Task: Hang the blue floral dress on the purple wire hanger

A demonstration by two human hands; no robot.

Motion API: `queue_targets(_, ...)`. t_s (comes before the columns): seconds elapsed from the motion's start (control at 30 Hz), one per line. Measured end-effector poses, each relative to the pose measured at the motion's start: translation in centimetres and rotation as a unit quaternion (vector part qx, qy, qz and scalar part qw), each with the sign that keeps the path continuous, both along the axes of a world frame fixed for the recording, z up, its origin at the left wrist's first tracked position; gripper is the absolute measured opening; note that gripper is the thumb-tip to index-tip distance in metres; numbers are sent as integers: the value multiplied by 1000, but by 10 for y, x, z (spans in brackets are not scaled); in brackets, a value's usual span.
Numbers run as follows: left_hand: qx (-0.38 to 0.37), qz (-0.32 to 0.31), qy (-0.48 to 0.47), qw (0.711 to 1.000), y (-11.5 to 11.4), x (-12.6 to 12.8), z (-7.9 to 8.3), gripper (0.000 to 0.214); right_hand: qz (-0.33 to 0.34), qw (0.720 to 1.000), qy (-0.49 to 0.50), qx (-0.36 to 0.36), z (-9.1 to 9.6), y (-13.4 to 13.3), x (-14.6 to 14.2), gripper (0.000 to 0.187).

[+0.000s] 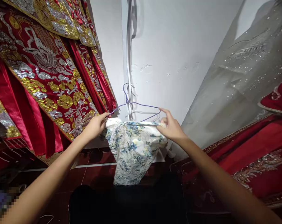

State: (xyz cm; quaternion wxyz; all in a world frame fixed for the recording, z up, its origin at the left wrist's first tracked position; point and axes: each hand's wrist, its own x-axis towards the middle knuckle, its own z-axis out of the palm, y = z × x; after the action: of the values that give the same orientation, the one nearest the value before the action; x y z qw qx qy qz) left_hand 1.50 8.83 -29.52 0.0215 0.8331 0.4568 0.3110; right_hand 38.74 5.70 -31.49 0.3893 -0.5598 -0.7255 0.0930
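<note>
A thin purple wire hanger [144,105] is in front of me, its hook pointing up beside a white strip on the wall. Below it hangs a floral garment [136,149] in white, blue and yellow, its upper edge stretched between my two hands. My left hand [97,124] pinches the garment's white left corner close to the hanger's left end. At the other side my right hand [170,124] grips the garment's right upper edge, with the index finger touching the hanger's right end. The garment's lower part hangs loose.
Red dresses with gold and silver embroidery [63,101] hang at the left. On the right are a sparkly pale gown [232,77] and a red embroidered garment [253,155]. A white wall [178,40] stands behind the hanger, above a dark red tiled floor [94,174].
</note>
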Motion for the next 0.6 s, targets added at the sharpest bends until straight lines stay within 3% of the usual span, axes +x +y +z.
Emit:
queue_targets(0.07, 14, -7, 12, 1000, -1, 0, 2, 36, -26, 999, 28, 17, 2, 14, 14, 100)
queue_targets(0.13, 38, -5, 26, 999, -2, 1, 4, 34, -30, 999, 35, -1, 5, 29, 21, 96)
queue_targets(0.3, 78, 62, 19, 995, 0, -7, 5, 33, 62, 997, 26, -48, 23, 40, 26, 42)
queue_targets(0.37, 85, 112, 4, 990, 1, -11, 4, 33, 134, 982, 67, -119, 36, 33, 32, 32)
queue_targets(0.43, 84, 146, -20, 986, 1, -11, 5, 35, 179, 951, 135, -214, 46, 27, 42, 37)
queue_targets(0.5, 88, 150, -43, 984, 1, -4, 8, 36, 177, 925, 215, -260, 49, 25, 47, 42)
queue_targets(0.6, 86, 102, -64, 989, 4, 16, 13, 33, 123, 938, 275, -174, 35, 26, 36, 45)
